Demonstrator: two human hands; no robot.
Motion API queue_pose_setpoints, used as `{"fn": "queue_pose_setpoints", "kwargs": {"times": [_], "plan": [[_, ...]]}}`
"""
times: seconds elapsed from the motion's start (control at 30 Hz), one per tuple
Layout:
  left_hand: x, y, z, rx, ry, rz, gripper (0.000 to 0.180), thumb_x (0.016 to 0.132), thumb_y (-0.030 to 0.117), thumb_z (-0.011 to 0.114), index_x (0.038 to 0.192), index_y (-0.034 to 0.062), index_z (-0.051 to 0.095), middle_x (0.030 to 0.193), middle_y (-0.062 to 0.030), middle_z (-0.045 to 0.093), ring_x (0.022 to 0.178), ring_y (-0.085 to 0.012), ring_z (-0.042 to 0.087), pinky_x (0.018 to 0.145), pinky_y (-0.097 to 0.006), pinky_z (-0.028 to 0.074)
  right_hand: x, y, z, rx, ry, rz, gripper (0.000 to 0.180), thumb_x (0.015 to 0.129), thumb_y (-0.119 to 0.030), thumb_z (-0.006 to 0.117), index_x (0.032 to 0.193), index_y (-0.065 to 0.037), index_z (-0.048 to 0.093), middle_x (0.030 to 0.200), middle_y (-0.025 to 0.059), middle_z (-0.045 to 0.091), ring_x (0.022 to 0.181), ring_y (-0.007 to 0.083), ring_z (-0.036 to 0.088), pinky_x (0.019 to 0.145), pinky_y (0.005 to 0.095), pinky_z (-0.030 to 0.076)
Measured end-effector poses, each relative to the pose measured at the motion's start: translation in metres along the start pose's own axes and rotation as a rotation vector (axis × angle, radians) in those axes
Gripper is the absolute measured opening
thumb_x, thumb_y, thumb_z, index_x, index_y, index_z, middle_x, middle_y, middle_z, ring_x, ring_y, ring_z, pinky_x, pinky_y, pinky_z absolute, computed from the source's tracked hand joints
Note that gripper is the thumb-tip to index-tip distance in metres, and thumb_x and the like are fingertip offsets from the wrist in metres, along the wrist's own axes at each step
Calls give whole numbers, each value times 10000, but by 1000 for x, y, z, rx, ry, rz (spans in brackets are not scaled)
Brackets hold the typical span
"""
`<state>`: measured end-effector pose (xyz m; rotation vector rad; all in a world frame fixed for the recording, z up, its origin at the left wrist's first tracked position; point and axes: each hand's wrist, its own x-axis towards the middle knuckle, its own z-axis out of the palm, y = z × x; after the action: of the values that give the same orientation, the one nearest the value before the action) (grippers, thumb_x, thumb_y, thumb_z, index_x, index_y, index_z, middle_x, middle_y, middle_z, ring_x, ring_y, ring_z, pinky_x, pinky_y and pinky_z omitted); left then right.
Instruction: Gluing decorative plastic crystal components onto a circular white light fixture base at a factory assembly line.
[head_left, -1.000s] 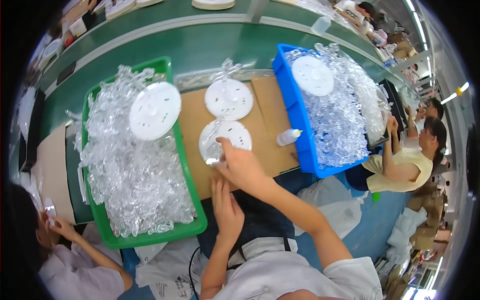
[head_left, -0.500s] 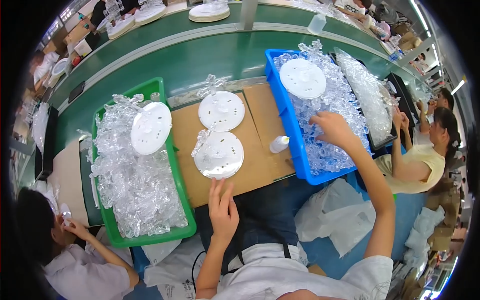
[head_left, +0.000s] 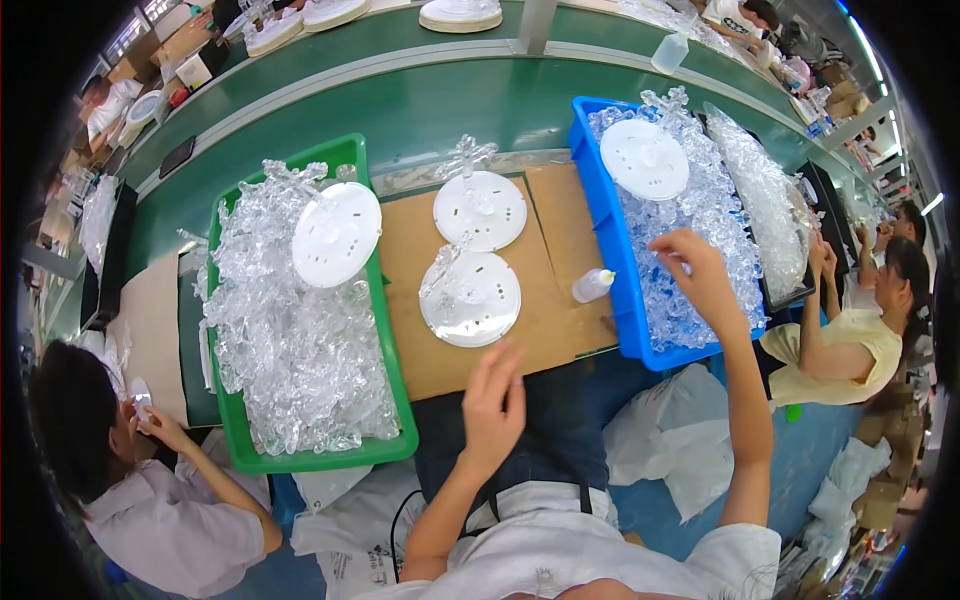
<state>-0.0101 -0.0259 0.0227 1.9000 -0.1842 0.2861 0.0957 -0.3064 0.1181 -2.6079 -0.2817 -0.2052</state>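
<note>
My right hand (head_left: 702, 278) is above the blue bin (head_left: 617, 255), fingers bent together; something small and clear may be between them, but I cannot make it out. Heaped clear plastic pieces (head_left: 672, 300) fill that bin. With fingers stretched out and holding nothing, my left hand (head_left: 493, 408) is just in front of the nearer white disc (head_left: 490, 315). This disc lies on the cardboard (head_left: 420, 365) and bears a clear plastic piece (head_left: 443, 275) at its left. Behind it lies a farther white disc (head_left: 508, 212) with a clear flower-shaped piece (head_left: 467, 158) at its back.
A green bin (head_left: 405, 415) at left holds many clear pieces, with a tilted white disc (head_left: 337, 235) on top. Another disc (head_left: 645, 160) rests on the blue bin's heap. A small white bottle (head_left: 593, 286) stands between. Co-workers sit at left (head_left: 180, 520) and right (head_left: 850, 350).
My left hand has drawn back from the nearer disc's front edge. My right hand has lifted out of the clear pieces in the blue bin. The whole view has shifted somewhat.
</note>
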Motion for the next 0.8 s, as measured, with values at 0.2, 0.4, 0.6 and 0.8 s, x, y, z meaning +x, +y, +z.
{"fn": "queue_pose_setpoints", "kwargs": {"times": [0.2,0.4,0.6,0.8], "plan": [[-7,-7,-6,-20,-65,24,250,849,-51,536,1071,9,635,1123,-139,619,1054,-294,598,901,-330,460,-6,5,17,-196,-233,-26,341,769,-44,629,1096,-98,551,997,102,631,869,260,636,722,348,505],[-7,-16,-19,-36,10,-47,249,855,-55,534,1075,2,634,1094,-137,627,1006,-255,616,879,-318,469,-4,6,32,177,-84,278,394,745,-96,696,1108,-84,544,924,80,648,806,167,627,704,300,490],[-11,0,-28,-707,-177,-363,235,898,12,564,1124,-43,600,1122,-131,615,1026,-203,597,878,-308,473,-41,-106,25,-66,182,-491,286,637,-66,729,914,-99,665,858,33,659,747,180,599,684,294,422],[-13,-20,-28,-897,-49,-403,336,866,-43,595,1199,-57,554,1130,-103,575,1009,-161,586,870,-257,480,-43,-135,97,244,-86,-588,279,703,-55,710,978,-89,674,993,22,639,866,233,612,843,369,474]]}}
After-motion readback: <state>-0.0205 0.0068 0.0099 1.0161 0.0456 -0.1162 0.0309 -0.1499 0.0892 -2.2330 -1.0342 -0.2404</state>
